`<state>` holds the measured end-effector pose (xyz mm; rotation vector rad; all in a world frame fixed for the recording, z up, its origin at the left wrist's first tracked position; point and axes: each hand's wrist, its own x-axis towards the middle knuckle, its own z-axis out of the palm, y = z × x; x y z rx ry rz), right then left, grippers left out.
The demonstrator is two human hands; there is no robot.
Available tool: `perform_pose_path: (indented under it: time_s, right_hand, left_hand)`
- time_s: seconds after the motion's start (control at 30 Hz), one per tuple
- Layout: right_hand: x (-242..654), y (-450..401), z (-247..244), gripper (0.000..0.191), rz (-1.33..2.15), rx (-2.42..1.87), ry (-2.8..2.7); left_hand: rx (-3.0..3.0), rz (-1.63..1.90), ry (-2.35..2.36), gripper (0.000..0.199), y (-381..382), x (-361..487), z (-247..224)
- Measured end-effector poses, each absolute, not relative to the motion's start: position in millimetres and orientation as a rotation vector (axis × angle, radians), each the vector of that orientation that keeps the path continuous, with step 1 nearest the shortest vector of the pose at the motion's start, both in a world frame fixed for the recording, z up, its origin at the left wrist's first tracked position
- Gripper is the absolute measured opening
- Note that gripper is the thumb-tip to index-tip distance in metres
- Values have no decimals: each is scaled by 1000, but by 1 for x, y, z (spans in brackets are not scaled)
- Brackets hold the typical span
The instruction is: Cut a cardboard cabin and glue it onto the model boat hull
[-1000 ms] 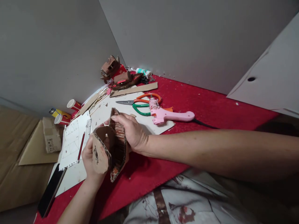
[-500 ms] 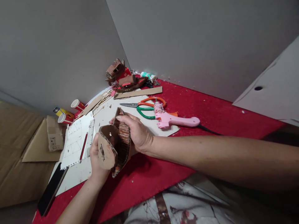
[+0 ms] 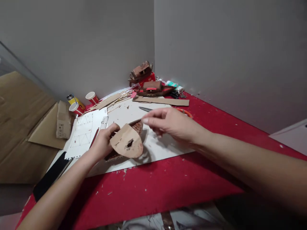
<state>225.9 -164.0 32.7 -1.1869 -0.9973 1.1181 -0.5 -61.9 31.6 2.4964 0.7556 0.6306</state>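
Observation:
A brown cardboard model [image 3: 128, 143] is low over the white board, its rounded end panel with a torn hole facing up and toward me. My left hand [image 3: 105, 140] grips its left side, thumb and fingers closed on the cardboard. At the model's upper right, by the ribbed brown wall, is my right hand [image 3: 165, 123], its thumb and forefinger brought together; whether anything small is between them is too small to tell. Scissors [image 3: 145, 109] lie behind my right hand, mostly covered by it; the blade tips and part of an orange handle show.
Two brown model boats [image 3: 153, 88] stand at the back, behind a cardboard strip [image 3: 165, 101]. Thin sticks [image 3: 120, 99], paper cups [image 3: 77, 108], a drawing sheet [image 3: 82, 131] and a red pencil [image 3: 94, 137] lie left. A black object [image 3: 50, 175] and cardboard boxes [image 3: 63, 119] are farther left.
The model has been lowered and turned, its end panel now facing up. My right hand has let go of its wall and moved to the right. The view has shifted, and the pink glue gun no longer shows.

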Motion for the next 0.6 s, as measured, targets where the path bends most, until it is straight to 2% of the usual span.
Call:
perform_pose_path:
  time_s: [0.23,0.4,0.6]
  right_hand:
    - [208,-157,27,38,1709,-1182,-841]
    - [201,-151,31,47,1792,-1210,-814]
    - [196,-145,27,37,1746,-1344,-935]
  left_hand:
    - [2443,454,646,2,-38,3,14]
    - [2424,431,581,5,-34,3,14]
    - [2384,411,559,12,-36,6,10]
